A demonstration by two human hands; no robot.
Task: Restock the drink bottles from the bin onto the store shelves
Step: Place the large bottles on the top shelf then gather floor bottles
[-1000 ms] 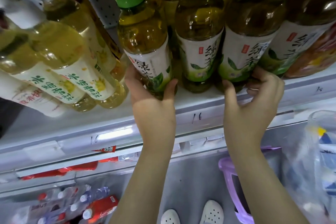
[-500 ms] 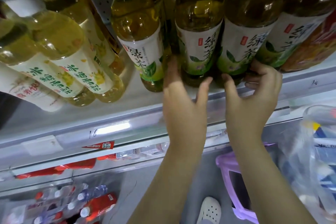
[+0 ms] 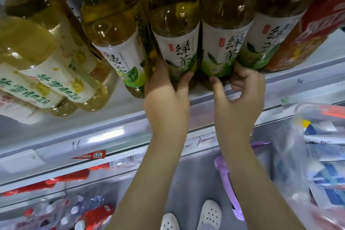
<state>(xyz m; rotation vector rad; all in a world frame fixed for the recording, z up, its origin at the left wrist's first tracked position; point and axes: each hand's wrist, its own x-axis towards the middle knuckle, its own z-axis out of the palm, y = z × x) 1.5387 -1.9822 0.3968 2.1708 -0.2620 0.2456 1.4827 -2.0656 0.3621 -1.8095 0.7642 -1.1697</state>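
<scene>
The white shelf (image 3: 112, 117) runs across the view and carries a row of green tea bottles standing close together. Pale yellow bottles (image 3: 46, 80) lean at its left end. Below, on the floor, a purple bin (image 3: 226, 183) shows beside the right forearm, with white shoes (image 3: 209, 214) near it. The left grip (image 3: 166, 95) is clasped around the base of the second tea bottle (image 3: 175, 50), thumb on its right side. The right grip (image 3: 239, 95) clasps the base of the third tea bottle (image 3: 224, 46), which touches the second. A red price tag (image 3: 89, 155) hangs under the shelf edge.
</scene>
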